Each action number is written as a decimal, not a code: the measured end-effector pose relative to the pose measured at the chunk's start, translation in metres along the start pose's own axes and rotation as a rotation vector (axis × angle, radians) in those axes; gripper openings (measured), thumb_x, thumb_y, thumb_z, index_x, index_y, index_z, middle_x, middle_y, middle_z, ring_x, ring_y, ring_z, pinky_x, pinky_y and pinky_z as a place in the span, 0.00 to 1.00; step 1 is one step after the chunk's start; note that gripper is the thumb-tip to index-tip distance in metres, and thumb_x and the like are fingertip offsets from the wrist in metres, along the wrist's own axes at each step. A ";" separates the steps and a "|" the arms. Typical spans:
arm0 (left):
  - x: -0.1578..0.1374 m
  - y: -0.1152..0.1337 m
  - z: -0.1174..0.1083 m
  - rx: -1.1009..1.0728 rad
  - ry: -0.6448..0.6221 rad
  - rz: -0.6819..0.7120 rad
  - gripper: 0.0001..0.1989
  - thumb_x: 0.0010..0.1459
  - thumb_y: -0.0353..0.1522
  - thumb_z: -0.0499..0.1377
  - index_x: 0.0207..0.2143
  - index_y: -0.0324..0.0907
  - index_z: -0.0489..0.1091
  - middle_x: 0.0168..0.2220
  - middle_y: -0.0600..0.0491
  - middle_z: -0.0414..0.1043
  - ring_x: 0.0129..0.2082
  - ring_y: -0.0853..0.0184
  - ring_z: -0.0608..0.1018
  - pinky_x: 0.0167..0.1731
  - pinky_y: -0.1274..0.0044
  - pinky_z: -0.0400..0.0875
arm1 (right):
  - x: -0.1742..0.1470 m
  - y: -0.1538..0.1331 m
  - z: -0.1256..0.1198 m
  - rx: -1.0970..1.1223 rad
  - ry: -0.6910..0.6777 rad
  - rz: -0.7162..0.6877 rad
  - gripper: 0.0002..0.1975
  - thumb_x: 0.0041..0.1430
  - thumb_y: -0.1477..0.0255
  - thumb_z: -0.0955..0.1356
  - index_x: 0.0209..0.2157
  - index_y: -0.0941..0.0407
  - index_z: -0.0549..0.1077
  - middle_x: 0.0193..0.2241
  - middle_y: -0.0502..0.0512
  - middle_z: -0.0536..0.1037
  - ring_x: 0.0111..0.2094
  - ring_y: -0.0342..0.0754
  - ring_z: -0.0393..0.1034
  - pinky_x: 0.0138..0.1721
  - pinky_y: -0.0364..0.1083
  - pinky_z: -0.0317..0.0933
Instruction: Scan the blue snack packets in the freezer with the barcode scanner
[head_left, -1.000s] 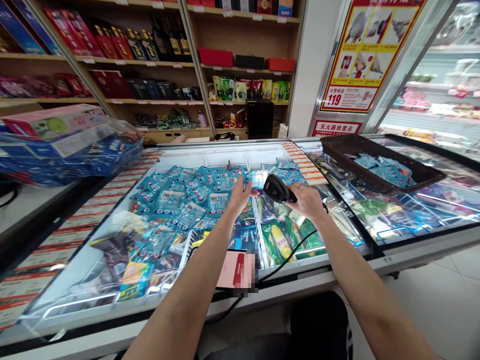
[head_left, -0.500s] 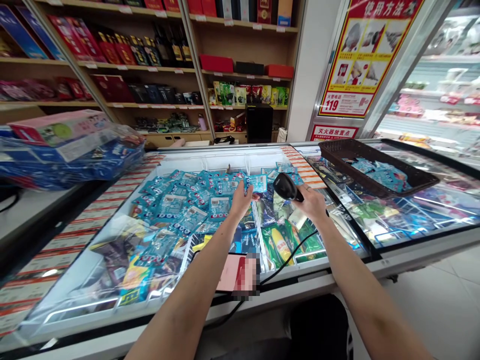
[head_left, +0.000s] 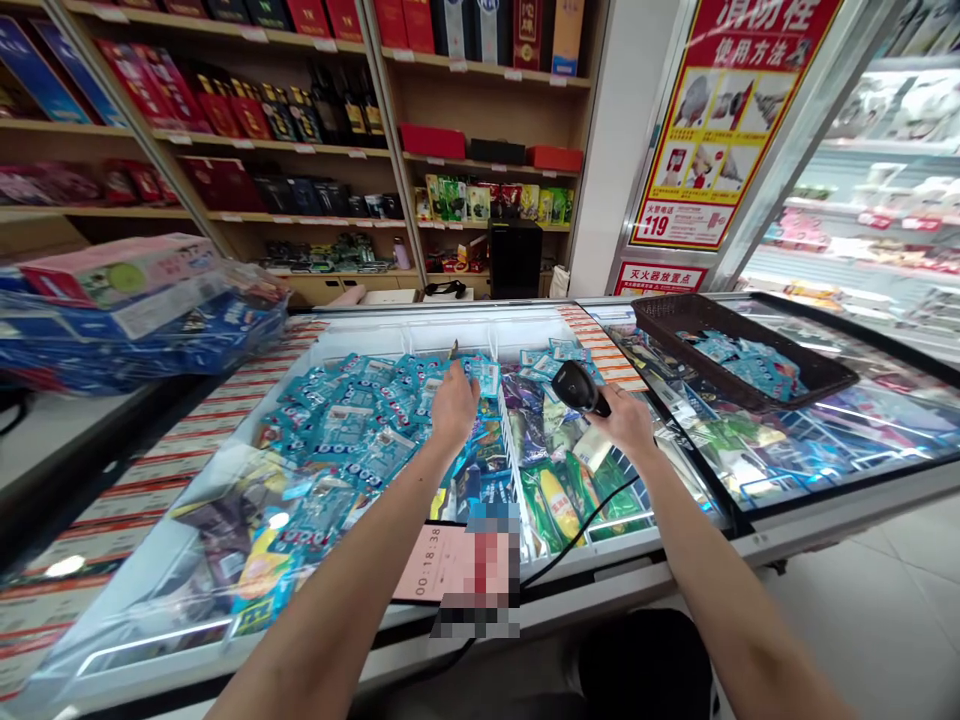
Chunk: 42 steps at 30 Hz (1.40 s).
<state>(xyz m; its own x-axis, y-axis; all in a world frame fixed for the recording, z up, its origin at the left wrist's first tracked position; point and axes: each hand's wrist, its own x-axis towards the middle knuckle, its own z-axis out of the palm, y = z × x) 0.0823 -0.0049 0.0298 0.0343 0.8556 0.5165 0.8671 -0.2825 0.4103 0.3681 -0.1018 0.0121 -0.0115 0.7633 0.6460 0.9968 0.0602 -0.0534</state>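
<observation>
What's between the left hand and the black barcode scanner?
In the head view: a blue packet, the white wire divider and some purple packages.

Two hands point(head_left: 454, 405), one scanner point(head_left: 576, 386), one basket point(head_left: 829, 378), blue packets point(head_left: 346, 428) perhaps dozens.

Open air lies between the left hand point(head_left: 454, 405) and the scanner point(head_left: 576, 388); nearer the body, the cable point(head_left: 584, 527) (black, curving) and phone point(head_left: 429, 566) obstruct passage.

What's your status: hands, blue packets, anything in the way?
Right hand gripping black scanner. Left hand at blue packets, grip unclear. Black cable across foreground, possible snag.
</observation>
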 end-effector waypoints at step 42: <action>0.043 0.033 0.042 -0.053 -0.334 0.554 0.25 0.63 0.43 0.39 0.57 0.44 0.59 0.61 0.47 0.55 0.61 0.60 0.59 0.57 0.65 0.57 | 0.016 0.041 -0.022 0.254 0.075 0.345 0.17 0.51 0.56 0.65 0.32 0.56 0.72 0.27 0.55 0.75 0.30 0.51 0.69 0.31 0.45 0.57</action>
<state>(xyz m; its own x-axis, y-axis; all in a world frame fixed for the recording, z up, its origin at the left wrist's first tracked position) 0.1333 0.0407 0.0336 0.6294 0.6635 0.4046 0.6512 -0.7344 0.1914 0.4100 -0.1013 0.0369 0.3338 0.7183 0.6104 0.8899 -0.0266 -0.4553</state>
